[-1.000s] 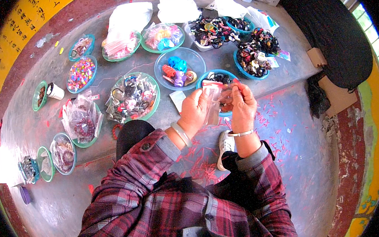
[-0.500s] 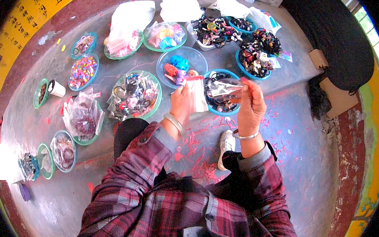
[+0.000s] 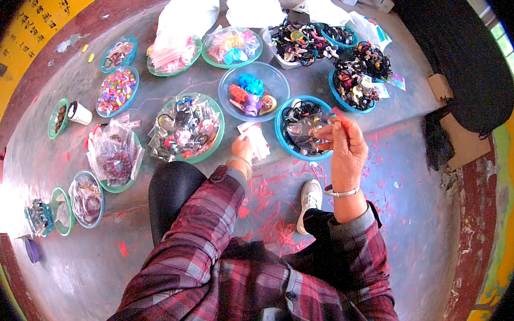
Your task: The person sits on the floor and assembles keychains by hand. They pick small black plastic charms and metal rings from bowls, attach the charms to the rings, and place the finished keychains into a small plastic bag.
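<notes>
My left hand [image 3: 241, 149] is closed on a stack of small clear plastic bags [image 3: 258, 141], whitish with a red strip along the top, held low beside the blue basin. My right hand [image 3: 346, 147] is raised at the basin's right side, thumb and fingers pinched on the edge of a single clear plastic bag [image 3: 307, 129]. This bag is see-through and hard to make out against the black hair ties behind it. Those ties fill the blue basin [image 3: 280, 136]. Just beyond my hands stands a clear blue bowl [image 3: 224, 96] with turquoise, red and purple items.
To the left, a green basin [image 3: 221, 122] holds packaged trinkets, and another bowl [image 3: 135, 88] holds colourful beads. More dark hair ties [image 3: 357, 86] are heaped at the right. White bags [image 3: 188, 16] lie at the back. A raised ledge edge crosses in front; red scraps [image 3: 274, 219] litter the floor.
My left hand has moved down and away from my right with the stack of bags. The single bag stays in my right hand, which has shifted slightly right and down.
</notes>
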Demonstrator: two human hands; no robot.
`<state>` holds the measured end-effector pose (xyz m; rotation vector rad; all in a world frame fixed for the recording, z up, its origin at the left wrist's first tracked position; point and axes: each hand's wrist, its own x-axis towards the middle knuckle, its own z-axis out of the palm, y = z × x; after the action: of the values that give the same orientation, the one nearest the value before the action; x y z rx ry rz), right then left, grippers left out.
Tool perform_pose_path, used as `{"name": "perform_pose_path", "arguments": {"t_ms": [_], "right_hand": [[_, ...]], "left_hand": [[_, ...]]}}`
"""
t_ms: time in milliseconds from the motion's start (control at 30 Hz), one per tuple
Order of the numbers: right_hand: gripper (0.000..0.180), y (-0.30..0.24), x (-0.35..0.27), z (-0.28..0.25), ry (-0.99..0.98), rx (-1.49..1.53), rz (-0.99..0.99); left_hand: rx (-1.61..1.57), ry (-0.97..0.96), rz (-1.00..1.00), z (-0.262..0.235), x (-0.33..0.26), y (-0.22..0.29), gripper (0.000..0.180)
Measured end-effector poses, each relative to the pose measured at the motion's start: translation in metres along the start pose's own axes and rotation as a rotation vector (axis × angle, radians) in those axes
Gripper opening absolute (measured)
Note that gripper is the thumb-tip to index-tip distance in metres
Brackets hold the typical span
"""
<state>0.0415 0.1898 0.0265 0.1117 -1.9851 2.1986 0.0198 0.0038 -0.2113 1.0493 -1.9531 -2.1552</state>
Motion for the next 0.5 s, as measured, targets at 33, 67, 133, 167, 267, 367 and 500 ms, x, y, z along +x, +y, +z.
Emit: {"name": "perform_pose_path", "arguments": {"t_ms": [33, 67, 133, 167, 267, 367, 500], "right_hand": [[0.016, -0.001, 0.0, 0.001, -0.008, -0.013, -0.002], [0.016, -0.002, -0.001, 0.003, -0.02, -0.025, -0.002], [0.016, -0.003, -0.003, 0.007, -0.047, -0.028, -0.004], [0.016, -0.002, -0.003, 0.007, -0.052, -0.035, -0.004], [0.014, -0.004, -0.001, 0.005, -0.037, -0.008, 0.023], [0.012, -0.006, 0.003, 0.001, 0.032, 0.057, 0.144], [0.011, -0.002, 0.008, -0.004, 0.076, 0.212, 0.247]], "left_hand": [[-0.001, -0.029, -0.017, -0.002, 0.0, 0.003, 0.027], [0.151, 0.106, 0.083, -0.007, 0.003, 0.0, 0.028], [0.459, 0.375, 0.277, -0.015, 0.01, -0.007, 0.029], [0.463, 0.42, 0.326, -0.012, 0.005, -0.006, 0.028], [0.209, 0.305, 0.493, 0.005, -0.026, 0.037, 0.026], [-0.124, 0.096, 0.818, 0.022, -0.092, 0.127, 0.019], [-0.173, -0.516, 1.103, -0.01, -0.212, 0.242, 0.018]]}}
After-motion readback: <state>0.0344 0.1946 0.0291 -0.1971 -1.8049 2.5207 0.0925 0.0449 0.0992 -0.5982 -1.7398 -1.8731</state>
